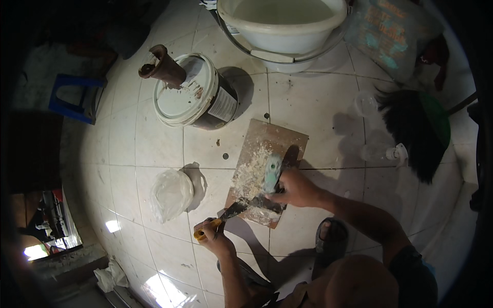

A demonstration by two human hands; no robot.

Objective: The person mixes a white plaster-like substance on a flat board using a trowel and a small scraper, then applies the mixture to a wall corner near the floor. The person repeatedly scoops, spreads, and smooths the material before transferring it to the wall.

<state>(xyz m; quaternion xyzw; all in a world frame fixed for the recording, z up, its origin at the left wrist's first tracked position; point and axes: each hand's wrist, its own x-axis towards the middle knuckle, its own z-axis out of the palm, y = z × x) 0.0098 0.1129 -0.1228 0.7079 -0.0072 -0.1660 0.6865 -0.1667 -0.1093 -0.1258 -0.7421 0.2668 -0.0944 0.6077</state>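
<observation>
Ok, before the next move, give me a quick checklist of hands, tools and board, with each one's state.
1. Left hand gripping the yellow-handled scraper: ok, fingers closed around its handle.
2. Right hand gripping the green-handled tool: ok, held over the board.
3. Board lying on the tiled floor: ok, it looks flat.
4. Pale crumbs gathered in one heap: not ok, scattered across the board.
5. Scraper blade touching the other tool: cannot tell, they overlap in this view.
6. Plastic bag apart from the board: ok, left of it.
</observation>
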